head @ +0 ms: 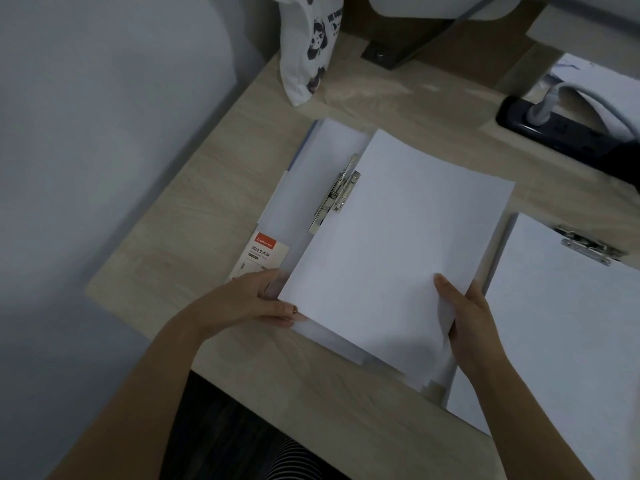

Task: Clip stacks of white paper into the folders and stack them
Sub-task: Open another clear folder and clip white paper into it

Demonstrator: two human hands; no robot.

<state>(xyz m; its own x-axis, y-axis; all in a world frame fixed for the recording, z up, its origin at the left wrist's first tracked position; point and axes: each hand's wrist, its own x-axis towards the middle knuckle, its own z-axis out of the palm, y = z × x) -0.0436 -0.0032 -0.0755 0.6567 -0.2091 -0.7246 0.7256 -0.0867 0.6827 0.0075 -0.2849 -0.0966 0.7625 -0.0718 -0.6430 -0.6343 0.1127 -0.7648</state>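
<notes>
- Gripping the lower right edge of the paper stack [391, 244] with the right hand [464, 317], thumb flat on the top sheet, fingers curled underneath.
- Holding the stack's lower left corner with the left hand [266, 299], fingers curled narrowly round it.
- One held stack, laid slightly askew over the right half of the open folder [301, 188], its left edge against the metal clip [336, 195].
- Two folders in all: second folder [568, 323] just right of the first, white paper on it, second clip [588, 245] at its far edge.
- One label card [259, 252] at the open folder's near left corner.
- On the table [207, 188] beyond: one tote bag [311, 46], one power strip [554, 126].
</notes>
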